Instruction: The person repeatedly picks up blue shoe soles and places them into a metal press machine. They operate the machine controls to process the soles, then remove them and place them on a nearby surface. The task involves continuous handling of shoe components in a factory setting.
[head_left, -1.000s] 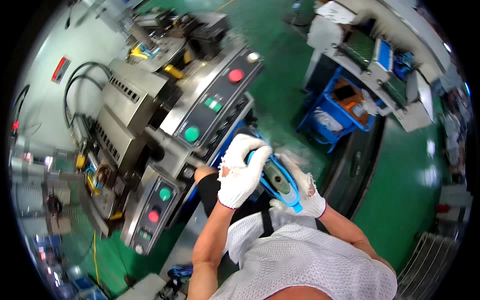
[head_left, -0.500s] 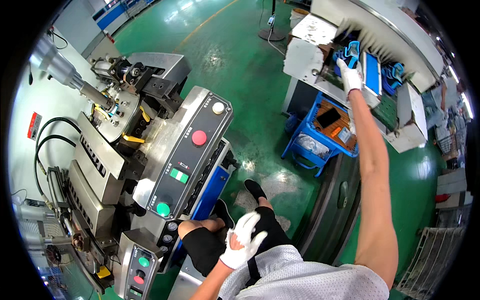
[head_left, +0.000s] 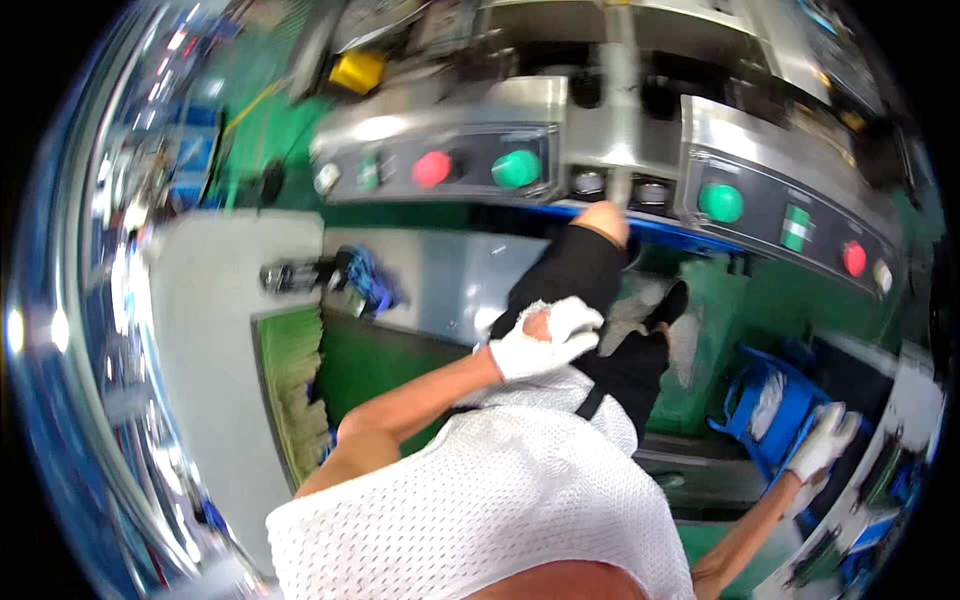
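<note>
My left hand (head_left: 545, 340), in a white glove with bare skin showing at the back, hovers over my lap. Its fingers are loosely bent and apart from the thumb, with nothing seen in them. Off to the right, my right hand (head_left: 825, 440), also gloved, is beside a blue plastic cart (head_left: 765, 405) holding a clear bag. Its fingers look stretched out, and I see nothing in them, though motion blurs it. Ahead of my knees stands a metal machine with two control panels, the left panel (head_left: 400, 170) and the right panel (head_left: 780, 225), bearing red and green buttons.
To my left is a pale grey table (head_left: 200, 330) with a green bristle strip (head_left: 290, 390). A dark and blue item (head_left: 365, 280) lies by a grey metal surface (head_left: 450, 265). A bench (head_left: 885, 450) with blue things edges the far right. The surroundings are blurred.
The view has swung left, bringing the grey table in. My right hand has come away from the blue things on the bench toward the cart. My left hand's fingers are less spread.
</note>
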